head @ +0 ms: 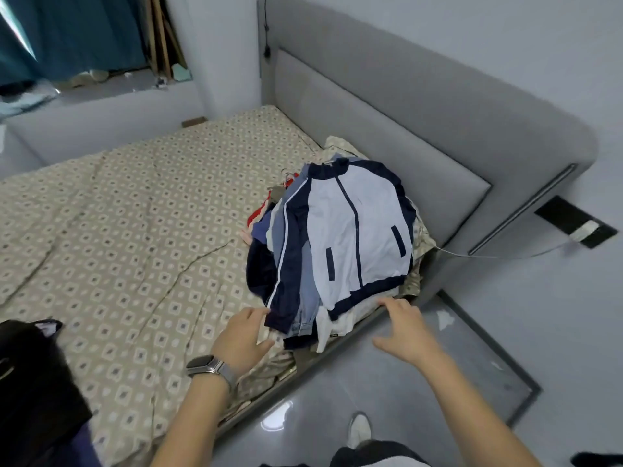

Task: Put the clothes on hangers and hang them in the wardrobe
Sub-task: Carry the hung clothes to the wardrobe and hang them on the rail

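A pile of clothes [296, 251] lies on the bed's near corner by the headboard. On top is a white zip jacket [354, 230] with navy sleeves and trim, spread front up. Wire hanger hooks [287, 178] poke out at the pile's far left side. My left hand [244, 335], with a watch on the wrist, reaches to the navy sleeve cuff, fingertips at its edge. My right hand [404, 326] hovers with fingers spread at the jacket's lower hem, holding nothing. No wardrobe is in view.
The bed [128, 224] has a beige patterned cover. The grey padded headboard [387, 112] stands behind the pile. A black garment [33, 382] lies on the bed at the lower left. Glossy grey floor [421, 399] lies under my arms, with my shoe [360, 429] on it.
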`<action>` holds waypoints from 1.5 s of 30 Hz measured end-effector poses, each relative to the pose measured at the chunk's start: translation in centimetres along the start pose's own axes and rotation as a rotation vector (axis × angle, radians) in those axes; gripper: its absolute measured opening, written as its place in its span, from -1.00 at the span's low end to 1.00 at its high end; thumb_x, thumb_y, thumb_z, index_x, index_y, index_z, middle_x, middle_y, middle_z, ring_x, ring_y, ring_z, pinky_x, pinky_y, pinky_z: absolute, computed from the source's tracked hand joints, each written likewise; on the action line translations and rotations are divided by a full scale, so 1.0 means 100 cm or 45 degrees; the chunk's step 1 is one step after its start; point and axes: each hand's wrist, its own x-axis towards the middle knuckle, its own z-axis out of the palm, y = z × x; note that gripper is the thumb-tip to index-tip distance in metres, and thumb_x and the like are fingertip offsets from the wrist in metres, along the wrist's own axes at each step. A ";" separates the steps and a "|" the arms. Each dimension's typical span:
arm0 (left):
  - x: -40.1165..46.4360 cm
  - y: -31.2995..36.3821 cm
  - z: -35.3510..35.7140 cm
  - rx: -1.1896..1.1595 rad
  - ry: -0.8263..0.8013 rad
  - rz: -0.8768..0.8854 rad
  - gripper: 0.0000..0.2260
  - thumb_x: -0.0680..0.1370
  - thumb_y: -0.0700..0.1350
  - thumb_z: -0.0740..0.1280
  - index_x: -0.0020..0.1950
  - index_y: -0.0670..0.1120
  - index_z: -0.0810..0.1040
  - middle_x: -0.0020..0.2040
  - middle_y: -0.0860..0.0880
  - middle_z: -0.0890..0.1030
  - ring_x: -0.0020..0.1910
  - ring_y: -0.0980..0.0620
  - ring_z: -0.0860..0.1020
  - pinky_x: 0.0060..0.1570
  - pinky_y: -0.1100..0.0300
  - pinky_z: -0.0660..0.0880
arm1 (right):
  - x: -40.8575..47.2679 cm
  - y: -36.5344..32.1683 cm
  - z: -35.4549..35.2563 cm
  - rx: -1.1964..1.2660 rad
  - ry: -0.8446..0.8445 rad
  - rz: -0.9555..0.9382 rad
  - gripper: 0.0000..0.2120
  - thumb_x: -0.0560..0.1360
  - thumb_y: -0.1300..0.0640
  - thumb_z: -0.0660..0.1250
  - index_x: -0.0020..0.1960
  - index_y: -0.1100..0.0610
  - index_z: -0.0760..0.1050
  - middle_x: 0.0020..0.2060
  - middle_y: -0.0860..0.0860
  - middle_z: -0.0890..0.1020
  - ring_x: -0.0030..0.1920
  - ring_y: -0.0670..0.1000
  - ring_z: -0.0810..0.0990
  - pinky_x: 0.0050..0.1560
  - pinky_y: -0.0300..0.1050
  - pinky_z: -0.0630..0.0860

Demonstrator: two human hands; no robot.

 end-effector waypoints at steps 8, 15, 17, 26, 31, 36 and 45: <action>0.093 0.106 0.025 0.014 -0.041 0.090 -0.46 0.56 0.03 0.28 0.49 0.00 0.18 0.41 -0.01 0.31 0.34 -0.02 0.33 0.27 0.15 0.36 | 0.056 0.075 -0.056 -0.060 -0.073 -0.005 -0.30 0.41 0.00 0.41 0.47 -0.08 0.18 0.39 -0.01 0.32 0.36 0.07 0.30 0.23 -0.07 0.44; 0.149 0.176 0.049 0.058 -0.123 0.207 -0.51 0.58 0.07 0.23 0.48 0.07 0.18 0.42 0.09 0.27 0.33 0.02 0.32 0.24 0.12 0.38 | 0.103 0.127 -0.097 -0.106 -0.079 0.044 -0.30 0.39 -0.03 0.41 0.46 -0.07 0.19 0.33 0.00 0.39 0.33 0.06 0.35 0.23 -0.02 0.44; 0.167 0.181 0.048 0.087 -0.136 0.199 -0.49 0.58 0.06 0.24 0.49 0.06 0.17 0.42 0.08 0.27 0.35 0.02 0.31 0.26 0.12 0.36 | 0.120 0.133 -0.101 -0.095 -0.082 0.045 -0.31 0.40 -0.03 0.40 0.46 -0.08 0.20 0.34 -0.01 0.38 0.33 0.05 0.35 0.24 -0.03 0.44; 0.273 0.178 0.019 0.147 -0.189 0.174 -0.43 0.55 0.02 0.29 0.50 0.03 0.14 0.41 0.02 0.27 0.31 0.00 0.35 0.19 0.14 0.40 | 0.210 0.125 -0.116 -0.071 -0.120 0.012 -0.33 0.42 -0.01 0.37 0.47 -0.07 0.19 0.34 -0.03 0.39 0.34 0.05 0.34 0.21 -0.08 0.44; 0.331 0.178 -0.004 0.165 -0.141 0.180 -0.46 0.57 0.03 0.26 0.50 0.02 0.14 0.41 -0.01 0.28 0.28 -0.04 0.38 0.18 0.10 0.42 | 0.264 0.113 -0.135 -0.078 -0.084 -0.002 -0.33 0.43 0.00 0.37 0.47 -0.06 0.18 0.34 -0.04 0.38 0.35 0.04 0.32 0.21 -0.05 0.45; 0.355 0.167 -0.013 0.146 -0.138 0.136 -0.48 0.57 0.03 0.24 0.49 0.02 0.16 0.39 0.00 0.30 0.28 -0.01 0.39 0.18 0.13 0.42 | 0.303 0.103 -0.145 -0.065 -0.102 -0.047 -0.34 0.42 0.01 0.36 0.46 -0.07 0.18 0.29 -0.02 0.39 0.30 0.03 0.36 0.15 -0.10 0.47; 0.401 0.164 -0.036 0.064 -0.054 -0.047 -0.51 0.58 0.03 0.23 0.48 0.00 0.18 0.38 -0.03 0.35 0.30 -0.02 0.38 0.21 0.07 0.42 | 0.392 0.086 -0.167 -0.039 -0.170 -0.239 -0.32 0.45 -0.04 0.39 0.47 -0.09 0.15 0.33 -0.02 0.37 0.33 -0.01 0.34 0.25 -0.06 0.45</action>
